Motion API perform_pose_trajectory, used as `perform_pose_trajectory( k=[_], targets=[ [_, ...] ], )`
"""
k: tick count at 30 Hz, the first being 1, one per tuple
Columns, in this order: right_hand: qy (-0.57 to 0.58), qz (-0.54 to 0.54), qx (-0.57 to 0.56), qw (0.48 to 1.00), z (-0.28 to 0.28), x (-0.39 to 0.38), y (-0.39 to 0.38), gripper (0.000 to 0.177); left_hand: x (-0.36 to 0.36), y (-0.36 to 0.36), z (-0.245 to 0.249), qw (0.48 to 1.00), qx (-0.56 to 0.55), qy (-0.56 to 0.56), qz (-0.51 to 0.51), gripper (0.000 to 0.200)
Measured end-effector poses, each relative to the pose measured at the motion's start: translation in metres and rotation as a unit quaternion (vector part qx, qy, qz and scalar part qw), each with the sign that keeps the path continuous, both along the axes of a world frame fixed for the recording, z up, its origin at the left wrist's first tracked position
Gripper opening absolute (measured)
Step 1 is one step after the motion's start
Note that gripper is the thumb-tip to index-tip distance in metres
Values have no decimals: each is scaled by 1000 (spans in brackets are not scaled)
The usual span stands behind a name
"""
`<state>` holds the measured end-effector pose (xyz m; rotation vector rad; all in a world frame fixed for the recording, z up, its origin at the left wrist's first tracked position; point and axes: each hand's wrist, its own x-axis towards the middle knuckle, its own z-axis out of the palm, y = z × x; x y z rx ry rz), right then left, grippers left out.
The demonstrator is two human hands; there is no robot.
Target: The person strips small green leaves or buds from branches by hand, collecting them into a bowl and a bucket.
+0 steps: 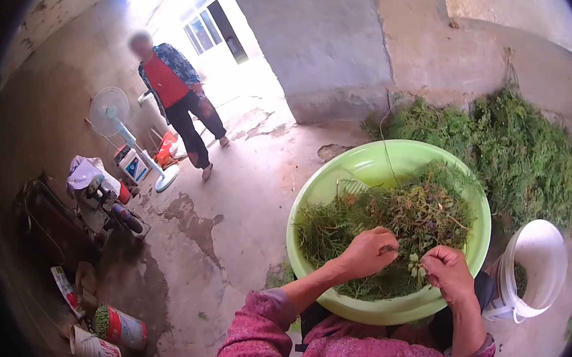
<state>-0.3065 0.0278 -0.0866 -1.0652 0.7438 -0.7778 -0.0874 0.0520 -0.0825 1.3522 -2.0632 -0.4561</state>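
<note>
Wall [318, 42]: grey and tan plaster, beyond the hands [364, 252] | Doorway [254, 77]: farther off, left of them, flooded with bright light | Window [202, 33]: pale-framed, seen through it | Floor [259, 176]: worn concrete, darker patches left of the hands | Side wall [44, 106]: dim brown, far left

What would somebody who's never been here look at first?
Probably the big light-green basin right of centre, heaped with green and brownish sprigs, with the left hand and right hand among them. Next, perhaps the big leafy pile by the wall at upper right, then the person in a red top standing at upper left.
</note>
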Motion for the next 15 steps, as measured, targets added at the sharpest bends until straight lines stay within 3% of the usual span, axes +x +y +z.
perform_pose_trajectory(
  k=[3,5,8,15],
  targets=[
    [34,26,-46,998,-2,1,1,9,-13,0,8,982,104,156,-35,13],
    [60,43,-70,995,-2,2,2,10,-22,-3,-2,916,235,305,-110,20],
    [41,43,-36,998,4,1,5,12,-29,-4,2,893,286,316,-143,24],
    [18,33,-84,996,-1,2,6,9,-20,-3,-9,849,366,347,-155,23]
  ],
)
